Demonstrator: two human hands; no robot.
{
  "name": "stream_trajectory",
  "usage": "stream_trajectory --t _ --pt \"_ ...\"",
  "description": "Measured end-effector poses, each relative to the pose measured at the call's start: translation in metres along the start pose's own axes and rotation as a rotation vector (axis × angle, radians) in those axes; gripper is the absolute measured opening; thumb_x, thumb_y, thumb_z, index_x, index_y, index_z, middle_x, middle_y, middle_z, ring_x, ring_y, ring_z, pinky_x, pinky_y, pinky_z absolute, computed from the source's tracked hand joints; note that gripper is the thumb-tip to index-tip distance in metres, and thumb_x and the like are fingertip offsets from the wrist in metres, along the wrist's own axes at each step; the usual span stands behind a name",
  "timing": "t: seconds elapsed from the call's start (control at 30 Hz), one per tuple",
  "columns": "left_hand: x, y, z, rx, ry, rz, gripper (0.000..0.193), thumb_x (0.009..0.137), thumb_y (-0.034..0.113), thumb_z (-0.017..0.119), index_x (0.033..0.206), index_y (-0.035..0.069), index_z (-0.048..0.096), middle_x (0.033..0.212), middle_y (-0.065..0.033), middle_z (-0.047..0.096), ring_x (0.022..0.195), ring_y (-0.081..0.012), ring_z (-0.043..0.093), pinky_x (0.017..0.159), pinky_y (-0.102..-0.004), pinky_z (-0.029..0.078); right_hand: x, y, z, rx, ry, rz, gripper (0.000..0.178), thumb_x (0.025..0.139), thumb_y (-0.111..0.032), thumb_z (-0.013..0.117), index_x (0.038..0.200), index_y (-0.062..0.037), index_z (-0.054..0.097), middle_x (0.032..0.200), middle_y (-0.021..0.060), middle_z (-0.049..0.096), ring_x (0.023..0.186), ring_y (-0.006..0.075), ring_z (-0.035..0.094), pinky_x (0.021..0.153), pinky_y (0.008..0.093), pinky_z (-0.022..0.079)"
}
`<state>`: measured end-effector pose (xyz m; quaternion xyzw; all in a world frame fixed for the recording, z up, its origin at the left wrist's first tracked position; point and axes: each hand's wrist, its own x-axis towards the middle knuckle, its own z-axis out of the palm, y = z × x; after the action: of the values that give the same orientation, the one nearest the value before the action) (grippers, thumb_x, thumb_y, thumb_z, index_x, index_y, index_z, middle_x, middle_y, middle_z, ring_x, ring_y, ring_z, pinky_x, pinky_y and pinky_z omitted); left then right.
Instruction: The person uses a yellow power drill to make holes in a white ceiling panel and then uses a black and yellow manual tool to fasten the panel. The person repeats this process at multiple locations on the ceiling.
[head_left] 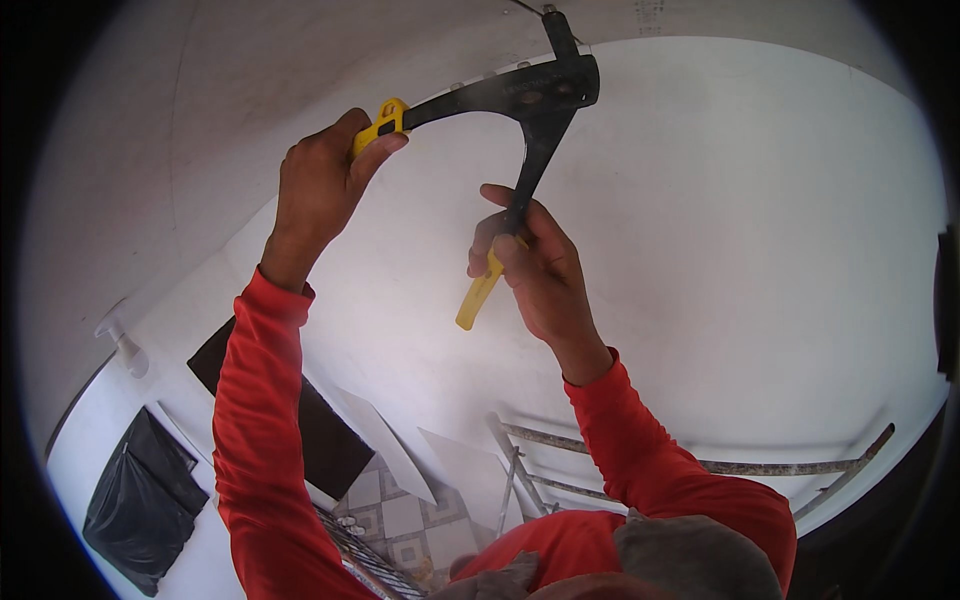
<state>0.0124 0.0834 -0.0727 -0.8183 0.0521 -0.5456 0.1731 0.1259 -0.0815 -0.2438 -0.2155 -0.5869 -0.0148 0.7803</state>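
A black hand riveter (545, 90) with yellow grips is raised overhead, its two long handles spread wide apart. My left hand (322, 185) is closed around the yellow grip of the upper handle. On the lower handle, my right hand (540, 265) has its fingers wrapped where black metal meets yellow grip, and the grip's end sticks out below. The riveter's nose (560, 32) points up at the ceiling panel (300, 60). A thin dark rod or wire shows beside its tip; I cannot tell whether they touch.
A white wall (740, 230) stands in front of me. Metal scaffold rails (780, 467) run low along it. At the left are a light fitting (130, 352), black plastic sheeting (145, 505) and a dark opening (330, 440). Patterned tiles (405, 515) cover the floor far below.
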Motion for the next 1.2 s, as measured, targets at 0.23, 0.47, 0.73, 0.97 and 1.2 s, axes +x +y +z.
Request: stream_trajectory --t 0.23,0.47,0.73,0.97,1.2 --pt "-0.002 -0.003 0.009 -0.135 0.034 0.003 0.051 0.097 0.056 0.065 0.097 0.006 0.052 0.057 -0.0065 0.057 0.048 -0.0216 0.057 0.049 -0.032 0.045 0.074 0.027 0.038 0.19 -0.022 -0.135 0.059 0.108 -0.024 0.048 0.16 -0.0076 0.025 0.152 0.0172 0.045 0.141 0.0261 0.048 0.094 0.0431 0.058" --pt "-0.012 0.01 -0.003 -0.318 0.029 -0.003 0.075 0.081 0.062 0.08 0.115 0.001 0.051 0.09 -0.0182 0.066 0.083 -0.031 0.067 0.073 -0.0387 0.054 0.106 0.035 0.04 0.233 -0.194 -0.229 0.054 0.107 -0.053 0.038 0.146 -0.0157 0.044 0.149 0.014 0.052 0.142 0.024 0.047 0.105 0.0411 0.044" --pt "-0.052 0.036 0.006 0.144 0.154 0.091 0.11 0.058 0.02 0.097 0.146 -0.002 0.035 0.136 -0.0213 0.047 0.127 -0.0391 0.047 0.113 -0.0511 0.039 0.113 0.042 0.043 0.209 -0.106 -0.242 0.058 0.102 -0.054 0.04 0.142 -0.0131 0.048 0.133 0.0093 0.064 0.123 0.0124 0.055 0.084 0.0269 0.034" --pt "-0.034 0.013 0.003 0.206 0.14 0.192 0.083 0.061 0.012 0.09 0.131 0.0 0.047 0.112 -0.0142 0.051 0.102 -0.0324 0.053 0.089 -0.0434 0.048 0.122 0.041 0.05 0.209 -0.043 -0.257 0.054 0.103 -0.047 0.046 0.141 -0.0092 0.05 0.124 0.0066 0.069 0.111 0.0075 0.058 0.079 0.0225 0.034" --pt "-0.011 -0.005 0.006 0.329 0.266 0.284 0.036 0.077 0.006 0.081 0.097 0.007 0.051 0.087 -0.0074 0.057 0.074 -0.0259 0.057 0.066 -0.0386 0.05 0.138 0.041 0.07 0.364 0.08 -0.265 0.04 0.108 -0.041 0.051 0.124 -0.0052 0.058 0.095 0.0033 0.064 0.089 0.0132 0.066 0.081 0.0296 0.057"
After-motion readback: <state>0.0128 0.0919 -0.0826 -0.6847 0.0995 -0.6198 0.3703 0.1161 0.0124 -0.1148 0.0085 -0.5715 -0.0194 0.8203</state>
